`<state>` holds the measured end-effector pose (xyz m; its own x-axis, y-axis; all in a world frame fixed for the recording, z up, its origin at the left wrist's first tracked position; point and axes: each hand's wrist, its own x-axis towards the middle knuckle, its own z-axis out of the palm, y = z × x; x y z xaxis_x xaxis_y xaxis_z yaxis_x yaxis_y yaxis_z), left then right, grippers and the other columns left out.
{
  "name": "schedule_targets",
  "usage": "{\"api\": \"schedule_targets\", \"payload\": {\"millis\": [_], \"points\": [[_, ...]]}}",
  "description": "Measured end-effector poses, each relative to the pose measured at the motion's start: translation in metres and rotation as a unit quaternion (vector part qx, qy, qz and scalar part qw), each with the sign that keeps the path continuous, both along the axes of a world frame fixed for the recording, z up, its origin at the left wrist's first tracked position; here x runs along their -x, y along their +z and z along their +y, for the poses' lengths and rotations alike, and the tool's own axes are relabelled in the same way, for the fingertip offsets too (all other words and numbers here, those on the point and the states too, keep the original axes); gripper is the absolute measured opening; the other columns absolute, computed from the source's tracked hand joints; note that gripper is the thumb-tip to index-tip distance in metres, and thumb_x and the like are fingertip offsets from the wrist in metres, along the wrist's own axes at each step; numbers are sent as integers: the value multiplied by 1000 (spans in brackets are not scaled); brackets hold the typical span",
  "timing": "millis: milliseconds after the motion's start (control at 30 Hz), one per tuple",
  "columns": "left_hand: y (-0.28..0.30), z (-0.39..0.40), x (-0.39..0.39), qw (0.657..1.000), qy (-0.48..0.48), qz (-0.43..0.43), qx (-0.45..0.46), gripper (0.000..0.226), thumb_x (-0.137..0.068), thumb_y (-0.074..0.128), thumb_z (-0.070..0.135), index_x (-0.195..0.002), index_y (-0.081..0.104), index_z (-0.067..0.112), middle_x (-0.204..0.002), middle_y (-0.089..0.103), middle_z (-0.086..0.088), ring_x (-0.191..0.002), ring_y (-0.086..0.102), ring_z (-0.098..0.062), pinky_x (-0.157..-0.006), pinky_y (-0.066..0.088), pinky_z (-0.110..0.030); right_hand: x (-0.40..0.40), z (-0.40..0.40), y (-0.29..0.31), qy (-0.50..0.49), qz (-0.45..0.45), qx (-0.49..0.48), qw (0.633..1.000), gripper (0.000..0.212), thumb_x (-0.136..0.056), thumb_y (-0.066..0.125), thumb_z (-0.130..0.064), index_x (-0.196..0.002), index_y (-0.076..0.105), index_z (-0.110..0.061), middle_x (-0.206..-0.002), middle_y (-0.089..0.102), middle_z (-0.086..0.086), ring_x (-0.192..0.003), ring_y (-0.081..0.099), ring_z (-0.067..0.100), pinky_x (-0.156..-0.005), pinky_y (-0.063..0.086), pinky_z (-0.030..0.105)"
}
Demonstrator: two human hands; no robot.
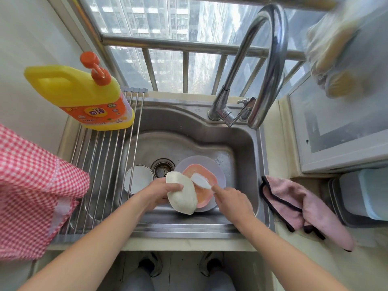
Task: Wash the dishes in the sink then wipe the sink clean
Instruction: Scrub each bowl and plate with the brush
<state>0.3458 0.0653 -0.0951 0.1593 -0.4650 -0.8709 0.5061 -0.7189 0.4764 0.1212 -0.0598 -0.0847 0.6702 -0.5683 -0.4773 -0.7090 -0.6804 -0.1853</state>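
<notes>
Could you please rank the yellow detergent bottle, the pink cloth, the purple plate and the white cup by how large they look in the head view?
1. Yellow detergent bottle, though it is nearer the camera.
2. Pink cloth.
3. Purple plate, partly covered.
4. White cup, partly behind rack bars.

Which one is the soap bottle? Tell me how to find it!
Start at the metal sink and look to its left, where thin steel bars form a drying rack. At the rack's far end stands the soap bottle. It is the only bright yellow thing there, with an orange pump on top.
</notes>
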Motion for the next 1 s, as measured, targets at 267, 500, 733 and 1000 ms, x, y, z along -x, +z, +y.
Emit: {"api": "schedule_targets", "payload": {"millis": [267,500,733,1000], "points": [[-2,5,5,994,-26,-67,87,67,-72,74,-17,-122,58,24,-111,71,-3,-105,66,-23,-76,59,-34,-5,-13,13,-248,-144,-118,951,10,-93,57,-41,-99,65,-38,-65,59,-8,-60,56,12,-58,49,32],[1,2,8,991,-50,-89,90,65,-67,77,-9,-121,56,22,-111,70,-4,-105,67,-20,-90,57,-42,-17,-17,38,-172,-211,-166,948,8,-95,64,-34,-97,72,-35,-50,51,-15,-49,45,8,-53,35,18],[-2,0,9,991,-47,-87,86,67,-75,72,-15,-129,53,19,-116,70,-6,-109,67,-23,-93,57,-45,-34,-17,44,-131,-208,-184,952,9,-94,63,-38,-97,71,-35,-59,61,-16,-57,53,9,-59,44,23],[-5,-3,11,989,-59,-90,99,68,-74,72,-14,-132,52,16,-118,70,-9,-112,66,-25,-92,56,-42,-45,-28,48,-142,-187,-165,958,9,-95,64,-34,-96,72,-33,-54,54,-26,-52,51,-6,-54,38,11]]}}
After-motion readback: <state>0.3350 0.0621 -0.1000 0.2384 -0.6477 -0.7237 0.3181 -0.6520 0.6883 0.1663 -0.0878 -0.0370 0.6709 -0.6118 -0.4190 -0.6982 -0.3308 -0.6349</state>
